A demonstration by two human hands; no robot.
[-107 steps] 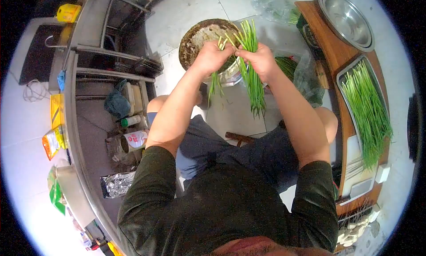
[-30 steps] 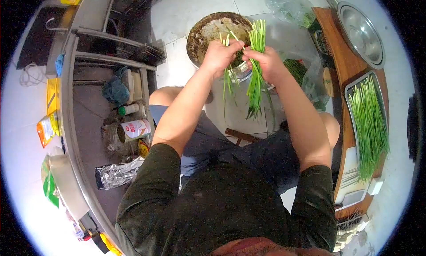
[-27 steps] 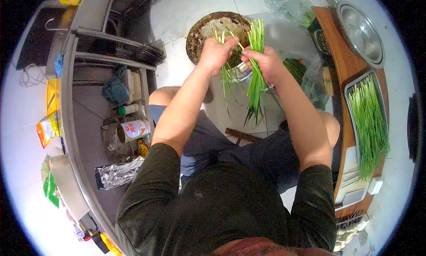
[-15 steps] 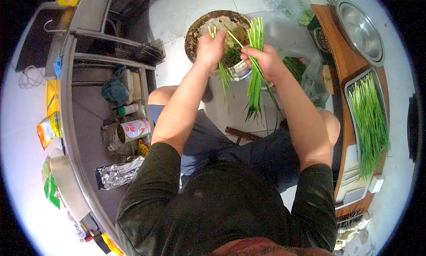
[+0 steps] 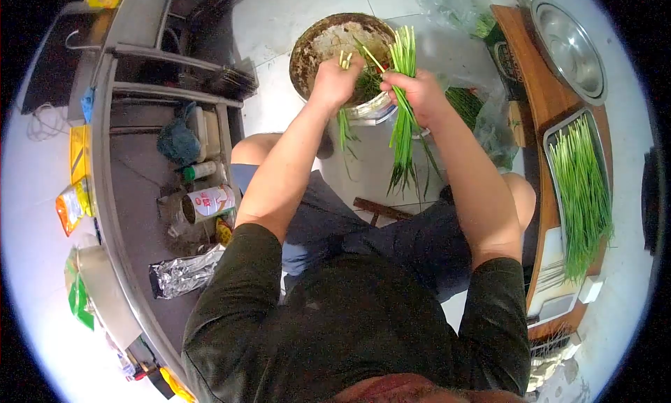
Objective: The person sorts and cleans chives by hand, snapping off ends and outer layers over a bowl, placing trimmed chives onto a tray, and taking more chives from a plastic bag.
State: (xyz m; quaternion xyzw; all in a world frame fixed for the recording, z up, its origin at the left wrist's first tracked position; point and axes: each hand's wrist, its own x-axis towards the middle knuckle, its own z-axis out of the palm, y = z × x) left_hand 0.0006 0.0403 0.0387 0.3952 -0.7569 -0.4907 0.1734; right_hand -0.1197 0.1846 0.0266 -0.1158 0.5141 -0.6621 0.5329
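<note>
My left hand (image 5: pixel 337 81) is closed round a few thin green stalks (image 5: pixel 344 130), over the near left part of a stained bucket (image 5: pixel 305 50). Green scraps lie inside the bucket. To its right, my right hand (image 5: pixel 421 99) grips a thicker bunch of long green stalks (image 5: pixel 403 134), pale ends up and leafy tips hanging down. One pale stalk slants from the right fingers up to the left, over the bucket. The two hands are apart.
On the right, a wooden board (image 5: pixel 529 74) bears a steel bowl (image 5: pixel 570 46) and a tray of green stalks (image 5: pixel 580 193). Plastic bags with greens (image 5: pixel 465 106) lie beside the bucket. A shelf on the left holds a tin (image 5: pixel 210 204) and foil (image 5: pixel 185 271). A wooden piece (image 5: pixel 381 209) lies between the legs.
My left hand first moved away from my right hand, then came slightly back toward it, still holding its few stalks. My right hand has stayed nearly in place with its bunch.
</note>
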